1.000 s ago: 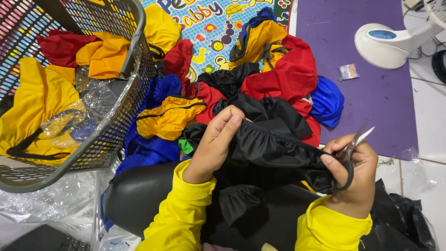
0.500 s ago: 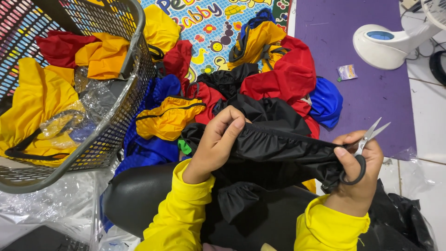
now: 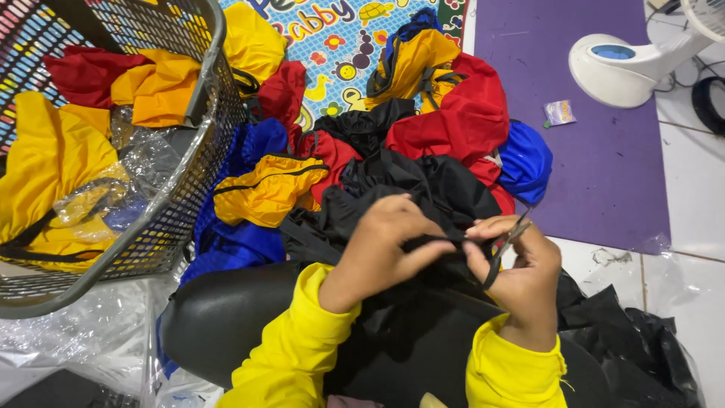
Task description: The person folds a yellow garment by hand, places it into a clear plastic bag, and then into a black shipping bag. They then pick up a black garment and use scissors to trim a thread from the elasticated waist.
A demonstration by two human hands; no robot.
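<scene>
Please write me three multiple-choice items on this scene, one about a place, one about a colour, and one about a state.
1. Where does the fan base stand?
A. inside the basket
B. at the far right, by the purple mat
C. on the person's lap

2. What colour is the fabric that both hands pinch?
A. black
B. red
C. blue

3. How is the right hand occupied?
A. it lies flat on the floor
B. it grips the basket rim
C. it holds small scissors at the fabric

Answers:
1 B, the white base sits at the mat's far right edge.
2 A, the left hand and right hand meet on black cloth.
3 C, its fingers pass through the scissor loop while the blades touch the fabric.
</scene>
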